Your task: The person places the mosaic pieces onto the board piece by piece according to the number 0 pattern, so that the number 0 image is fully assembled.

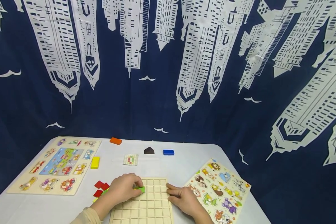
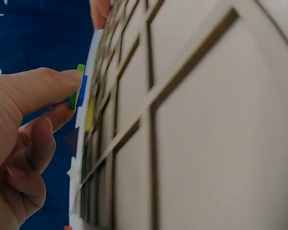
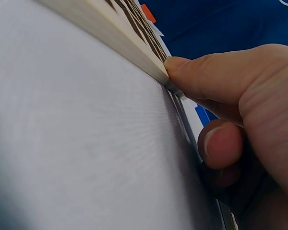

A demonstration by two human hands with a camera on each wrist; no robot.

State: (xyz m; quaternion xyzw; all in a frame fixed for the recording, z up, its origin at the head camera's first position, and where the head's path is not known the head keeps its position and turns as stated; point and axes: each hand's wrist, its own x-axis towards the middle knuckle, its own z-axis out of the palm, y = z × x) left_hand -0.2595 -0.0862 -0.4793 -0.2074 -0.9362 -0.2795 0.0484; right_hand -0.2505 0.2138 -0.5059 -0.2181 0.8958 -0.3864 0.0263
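A pale wooden grid board (image 1: 152,203) lies in front of me. My left hand (image 1: 125,187) is over its upper left part and pinches a green tile (image 1: 141,189) between thumb and fingers. In the left wrist view the green tile (image 2: 77,87) is on edge, just above the grid. A yellow tile (image 2: 90,114) sits in the board beyond it, mostly covered by the hand in the head view. At the board's right edge, my right hand (image 1: 184,199) holds the rim, its thumb (image 3: 201,72) on the corner in the right wrist view.
Several red tiles (image 1: 98,193) lie left of the board, partly behind my left forearm. Further back are a pattern card (image 1: 130,159) and yellow (image 1: 95,162), orange (image 1: 116,141), dark (image 1: 149,151) and blue blocks (image 1: 168,152). Picture puzzles flank them, left (image 1: 81,183) and right (image 1: 217,177).
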